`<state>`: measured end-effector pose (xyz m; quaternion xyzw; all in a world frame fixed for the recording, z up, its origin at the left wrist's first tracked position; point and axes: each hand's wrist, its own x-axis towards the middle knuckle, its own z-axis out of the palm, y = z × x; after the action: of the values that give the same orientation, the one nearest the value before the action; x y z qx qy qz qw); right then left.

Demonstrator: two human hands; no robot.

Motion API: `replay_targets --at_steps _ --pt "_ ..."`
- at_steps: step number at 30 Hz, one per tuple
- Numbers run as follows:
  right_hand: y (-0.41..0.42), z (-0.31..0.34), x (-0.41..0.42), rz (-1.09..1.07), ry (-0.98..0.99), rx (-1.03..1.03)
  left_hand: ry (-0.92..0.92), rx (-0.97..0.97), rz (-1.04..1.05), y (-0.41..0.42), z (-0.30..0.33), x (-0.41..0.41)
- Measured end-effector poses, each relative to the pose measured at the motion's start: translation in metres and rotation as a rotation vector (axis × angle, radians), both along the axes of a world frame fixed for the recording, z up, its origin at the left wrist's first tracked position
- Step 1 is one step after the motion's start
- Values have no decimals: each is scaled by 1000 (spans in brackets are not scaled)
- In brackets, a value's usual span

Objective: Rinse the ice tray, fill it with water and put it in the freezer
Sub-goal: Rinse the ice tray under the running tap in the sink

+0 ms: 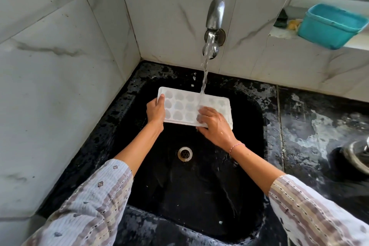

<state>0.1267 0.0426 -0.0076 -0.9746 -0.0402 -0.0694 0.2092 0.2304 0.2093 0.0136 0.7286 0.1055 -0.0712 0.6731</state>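
A white ice tray (183, 106) with heart-shaped cells is held over the black sink (199, 195), cells facing up. Water runs from the metal tap (214, 16) in a stream (205, 74) that lands on the tray's middle-right part. My left hand (155, 111) grips the tray's left end, thumb on top. My right hand (213, 124) lies over the tray's near right part, fingers curled on the wet cells and thumb under the near edge. The tray's right end shows past that hand.
The sink drain (185, 153) sits below the tray. Wet black counter (319, 126) extends right, with a steel vessel (357, 156) at the edge. A teal tub (331, 26) and a yellow sponge (293, 24) sit on the window ledge. Marble tiles (60, 66) wall the left and back.
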Motion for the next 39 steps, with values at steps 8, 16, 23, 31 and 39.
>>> replay_targets --at_steps 8,16,23,31,39 --pt "33 -12 4 4 195 42 -511 596 -276 5 16 1" --pt "45 -5 9 -20 183 123 -526 865 -201 13 21 1" --pt "39 -5 23 -112 311 162 -347 500 -239 11 3 4" --pt "23 5 27 -134 125 -118 -231 288 -225 3 7 13" --pt "9 14 28 -102 155 -192 -233 286 -265 -6 6 18"
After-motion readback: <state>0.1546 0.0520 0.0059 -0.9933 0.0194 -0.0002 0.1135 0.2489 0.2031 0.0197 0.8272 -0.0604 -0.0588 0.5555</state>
